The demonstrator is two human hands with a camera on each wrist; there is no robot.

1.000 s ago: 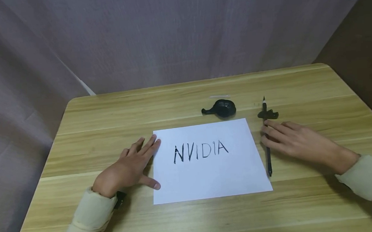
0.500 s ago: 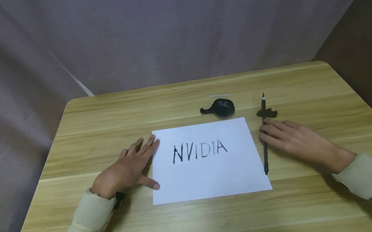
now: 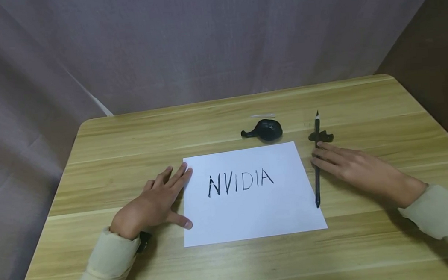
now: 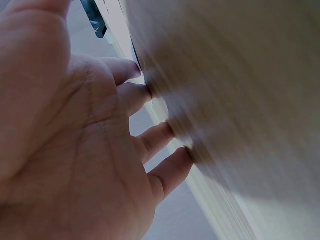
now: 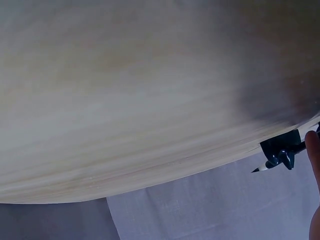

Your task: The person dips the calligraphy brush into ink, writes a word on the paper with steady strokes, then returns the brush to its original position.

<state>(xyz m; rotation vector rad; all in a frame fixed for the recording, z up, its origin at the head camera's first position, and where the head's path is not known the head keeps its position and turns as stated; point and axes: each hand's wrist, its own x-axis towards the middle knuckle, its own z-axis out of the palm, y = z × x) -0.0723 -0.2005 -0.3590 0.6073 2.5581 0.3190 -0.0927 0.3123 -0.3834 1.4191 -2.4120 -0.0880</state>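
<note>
A sheet of white paper, lettered "NVIDIA" in black, lies on the wooden table. My left hand rests at its left edge with spread fingers; some fingertips and the thumb tip touch the paper. In the left wrist view the fingertips meet the tabletop. A dark writing brush leans across a small dark brush rest, its tip pointing away from me. My right hand pinches the brush's shaft just below the rest; its thumb is hidden. The right wrist view shows one finger against the shaft.
A black ink dish with a spout-like handle sits behind the paper. Beyond it lies a thin clear strip. A grey curtain hangs behind the table's far edge, and a dark panel stands at the right.
The brush has shifted slightly away from me, and its tail end has swung left over the paper's right edge. My right hand has moved slightly left with it. The left hand stays put.
</note>
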